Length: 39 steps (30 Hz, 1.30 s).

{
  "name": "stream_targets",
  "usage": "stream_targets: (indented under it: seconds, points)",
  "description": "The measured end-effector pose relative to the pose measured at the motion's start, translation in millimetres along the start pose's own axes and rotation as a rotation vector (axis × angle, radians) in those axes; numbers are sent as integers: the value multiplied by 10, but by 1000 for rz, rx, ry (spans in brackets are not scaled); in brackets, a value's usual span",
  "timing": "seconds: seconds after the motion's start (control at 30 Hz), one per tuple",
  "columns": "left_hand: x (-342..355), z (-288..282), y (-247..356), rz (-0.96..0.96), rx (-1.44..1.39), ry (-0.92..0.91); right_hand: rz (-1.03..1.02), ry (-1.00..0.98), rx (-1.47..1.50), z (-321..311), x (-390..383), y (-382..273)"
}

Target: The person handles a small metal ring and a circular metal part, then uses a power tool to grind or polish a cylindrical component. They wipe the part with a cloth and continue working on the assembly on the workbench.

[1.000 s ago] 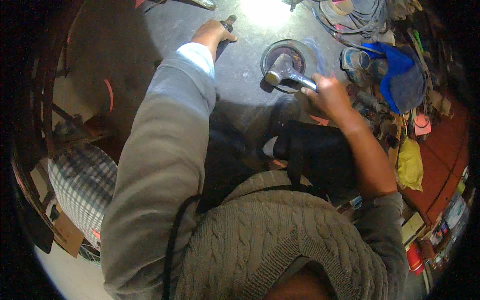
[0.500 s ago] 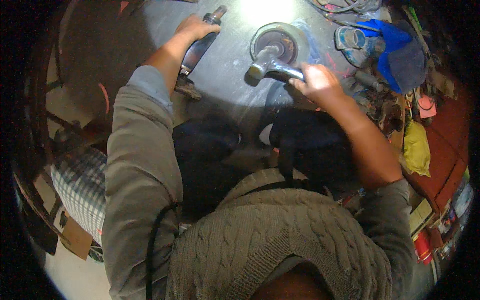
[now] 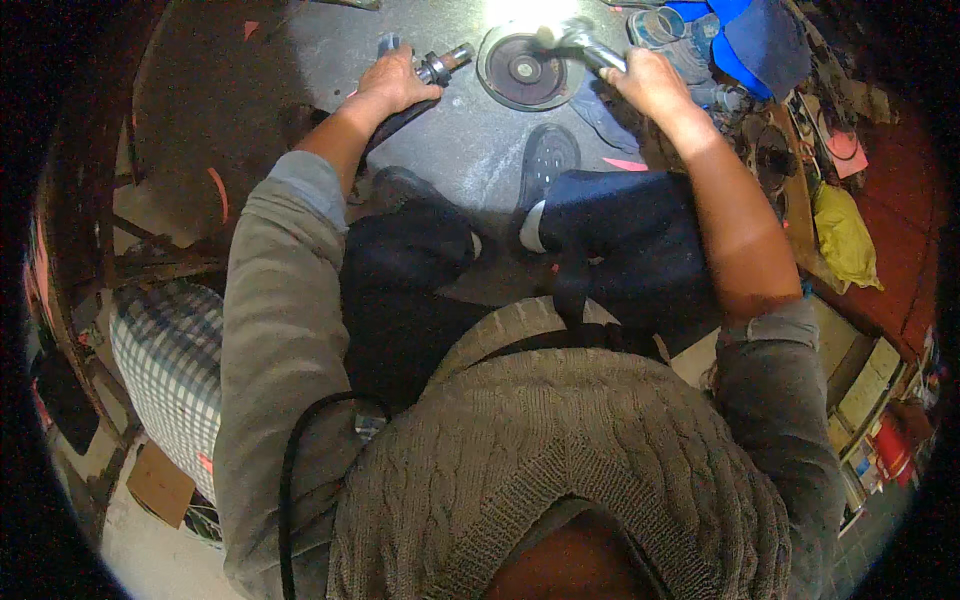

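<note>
My left hand (image 3: 392,82) is closed around a dark cylindrical part with a stepped metal shaft end (image 3: 446,62). The shaft end points right, toward a round metal piece (image 3: 492,88) with a dark disc and raised hub in its middle, lying on the grey floor. A small gap shows between the two. In my right hand (image 3: 650,85) is a hammer (image 3: 601,56), gripped by its shiny handle. Its head is smeared by motion over the right edge of the round piece. The rest of the cylindrical part is mostly hidden by my left hand and forearm.
Blue cloth (image 3: 755,45), a round blue-grey container (image 3: 655,27) and cluttered parts lie at the right. A yellow bag (image 3: 845,235) is farther right. My shoe (image 3: 550,160) rests below the round piece. A checked cloth bundle (image 3: 170,345) stands at the left.
The hammer has moved up and right, off the middle of the round piece. My left hand has turned the cylindrical part so its shaft end points more rightward. The whole view has shifted.
</note>
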State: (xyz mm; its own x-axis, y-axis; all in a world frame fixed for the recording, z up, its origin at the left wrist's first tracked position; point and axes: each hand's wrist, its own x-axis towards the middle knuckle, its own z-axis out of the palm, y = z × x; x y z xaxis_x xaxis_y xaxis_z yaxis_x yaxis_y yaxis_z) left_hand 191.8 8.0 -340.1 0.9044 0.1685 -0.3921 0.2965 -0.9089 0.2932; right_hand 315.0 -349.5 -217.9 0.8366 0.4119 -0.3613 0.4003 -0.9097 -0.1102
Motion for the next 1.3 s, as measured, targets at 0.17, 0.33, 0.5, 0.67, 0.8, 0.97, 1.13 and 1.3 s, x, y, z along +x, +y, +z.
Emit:
stream_targets:
  seconds: [0.17, 0.33, 0.5, 0.67, 0.8, 0.97, 1.13, 1.3]
  points:
    - [1, 28, -149, 59, -96, 57, 164, -62, -104, 413, 475, 460]
    - [-12, 12, -311, 111, -141, 125, 406, -408, 111, 873, 865, 435]
    - [-16, 31, -309, 139, -124, 195, 365, -481, 250, 1103, 941, 171]
    - [-22, 54, -260, 131, -103, 160, 326, -496, 456, 1075, 899, -84]
    - [-129, -38, -131, 147, -81, 118, 205, -425, 433, 1109, 879, -279]
    - [-261, -256, 119, 22, -52, -59, 99, -200, 192, 946, 873, -418]
    - [-306, -243, -82, 47, -167, -47, 30, -148, 238, 606, 555, -687]
    - [-383, -46, -692, 163, -22, 10, -185, 242, 456, 732, -63, -1020]
